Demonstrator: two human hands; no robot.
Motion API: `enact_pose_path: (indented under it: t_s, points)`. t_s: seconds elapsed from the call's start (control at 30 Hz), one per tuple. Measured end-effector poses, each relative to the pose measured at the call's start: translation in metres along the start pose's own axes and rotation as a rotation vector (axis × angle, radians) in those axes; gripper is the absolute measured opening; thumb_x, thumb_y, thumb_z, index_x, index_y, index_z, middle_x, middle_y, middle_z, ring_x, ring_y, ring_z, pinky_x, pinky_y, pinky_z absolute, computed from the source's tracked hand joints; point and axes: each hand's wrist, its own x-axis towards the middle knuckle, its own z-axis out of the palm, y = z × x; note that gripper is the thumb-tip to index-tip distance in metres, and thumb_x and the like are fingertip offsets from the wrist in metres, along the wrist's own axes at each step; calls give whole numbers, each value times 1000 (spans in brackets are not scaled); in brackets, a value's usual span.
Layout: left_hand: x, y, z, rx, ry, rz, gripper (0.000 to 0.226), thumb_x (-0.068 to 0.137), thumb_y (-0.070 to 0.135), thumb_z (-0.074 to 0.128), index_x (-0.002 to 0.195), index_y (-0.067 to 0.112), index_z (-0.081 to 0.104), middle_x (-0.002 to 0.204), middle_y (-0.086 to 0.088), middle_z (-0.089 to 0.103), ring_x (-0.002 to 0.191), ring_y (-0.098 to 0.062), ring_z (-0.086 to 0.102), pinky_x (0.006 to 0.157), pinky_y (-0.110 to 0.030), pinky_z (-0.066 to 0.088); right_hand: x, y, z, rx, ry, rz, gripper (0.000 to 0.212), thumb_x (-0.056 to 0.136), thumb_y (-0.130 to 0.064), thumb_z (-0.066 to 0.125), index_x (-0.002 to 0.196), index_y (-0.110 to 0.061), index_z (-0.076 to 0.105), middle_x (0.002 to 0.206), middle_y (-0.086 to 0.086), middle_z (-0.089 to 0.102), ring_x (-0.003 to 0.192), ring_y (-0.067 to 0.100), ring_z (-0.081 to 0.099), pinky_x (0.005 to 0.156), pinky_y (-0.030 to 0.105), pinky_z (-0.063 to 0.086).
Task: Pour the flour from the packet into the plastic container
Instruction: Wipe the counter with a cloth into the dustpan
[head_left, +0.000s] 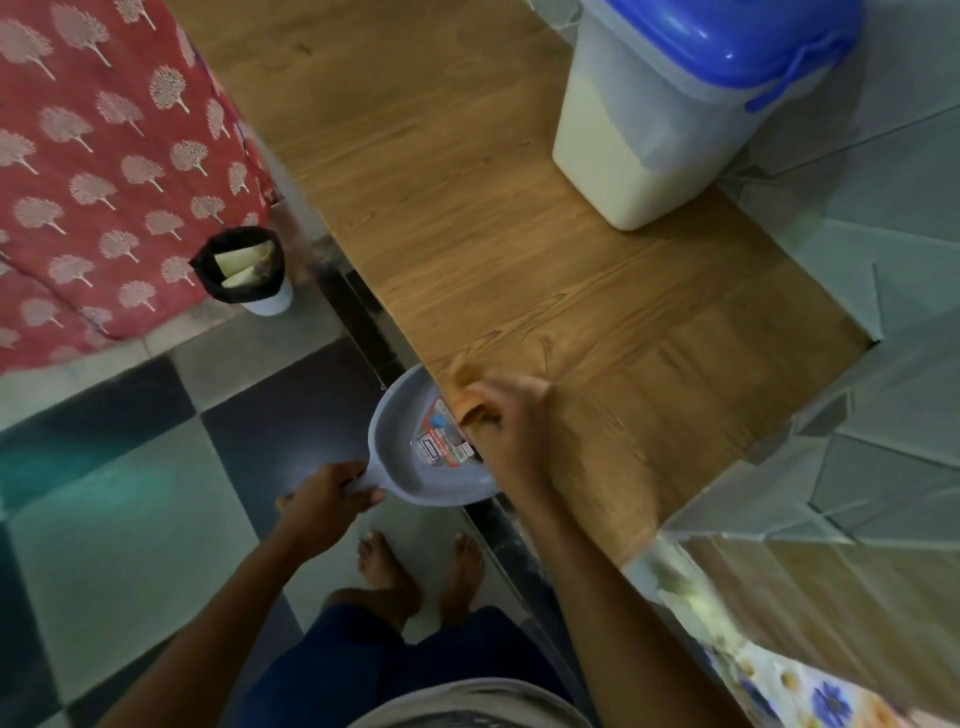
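Your left hand (332, 493) grips the dustpan (431, 447) handle; your right hand (511, 415) clutches a cloth (464, 387); the plastic container (660, 119) stands well apart.

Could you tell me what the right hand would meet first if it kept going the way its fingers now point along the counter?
Probably the dustpan: the right hand points toward it at the counter edge.

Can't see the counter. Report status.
Left hand holds dustpan handle; right hand wipes with cloth. Plastic container lidded, clear.

Left grip (332, 493) clenched; right grip (511, 415) seemingly closed
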Motion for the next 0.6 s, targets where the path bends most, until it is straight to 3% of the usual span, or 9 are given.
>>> enact_pose_path:
  t_s: [0.07, 0.1, 0.17, 0.23, 0.3, 0.4, 0.43, 0.5, 0.6]
  points:
    - [-6, 4, 4, -1, -14, 19, 22, 90, 47, 67, 74, 38, 55, 65, 12, 55, 65, -5, 53, 72, -39, 42, -18, -7, 16, 149, -300, 11, 40, 89, 3, 57, 119, -19, 71, 116, 2, 71, 90, 10, 66, 79, 31, 60]
    - [-10, 5, 4, -5, -25, 28, 23, 91, 44, 68, 74, 35, 54, 67, 11, 56, 65, -4, 54, 70, -35, 42, -25, -14, 13, 267, -306, 32, 43, 88, 4, 56, 118, -21, 72, 112, 2, 73, 88, 16, 69, 76, 35, 61]
    - [-17, 10, 4, -9, -47, 47, 20, 92, 40, 68, 77, 31, 58, 71, 7, 61, 67, -7, 58, 68, -34, 46, -31, -23, -4, 463, -195, 114, 42, 86, 6, 55, 112, -22, 74, 101, -2, 75, 88, 22, 72, 70, 35, 61]
    - [-22, 17, 2, -7, -65, 81, 20, 93, 35, 68, 76, 31, 58, 72, 7, 61, 67, -8, 59, 66, -29, 45, -30, -23, -30, 564, 10, 214, 41, 84, 7, 55, 103, -23, 76, 91, -6, 74, 85, 14, 71, 69, 29, 61]
    - [-28, 22, 0, 14, -74, 115, 20, 93, 32, 68, 77, 33, 57, 72, 9, 61, 67, -4, 58, 64, -25, 42, -34, -15, -59, 425, 268, 198, 37, 89, 3, 58, 103, -28, 74, 91, -10, 71, 81, 5, 68, 70, 28, 60]
    - [-33, 20, 1, 36, -93, 109, 18, 94, 33, 66, 81, 40, 56, 77, 14, 62, 72, 0, 58, 74, -31, 49, -31, 25, -91, -136, 531, 28, 31, 87, -9, 58, 110, -21, 75, 102, -5, 75, 80, 16, 57, 81, 32, 43]
    - [-32, 15, 2, 37, -98, 110, 16, 93, 39, 65, 82, 44, 55, 79, 16, 61, 76, 0, 58, 81, -37, 51, -31, 45, -88, -317, 538, 74, 33, 85, -8, 58, 111, -19, 75, 106, 1, 75, 82, 21, 53, 80, 31, 35]
    - [-30, 7, 8, 61, -108, 109, 9, 87, 56, 58, 83, 49, 53, 83, 18, 60, 81, -4, 59, 89, -47, 51, -37, 76, -74, -516, 435, 273, 37, 87, -12, 55, 117, -22, 72, 114, 8, 72, 93, 33, 56, 89, 38, 34]
    - [-25, -4, 17, 61, -134, 132, 23, 76, 70, 48, 87, 51, 55, 89, 19, 63, 87, -8, 62, 91, -54, 50, -67, 86, -26, -513, 313, 427, 45, 88, -27, 44, 130, -29, 60, 142, 8, 56, 128, 46, 48, 110, 59, 31]
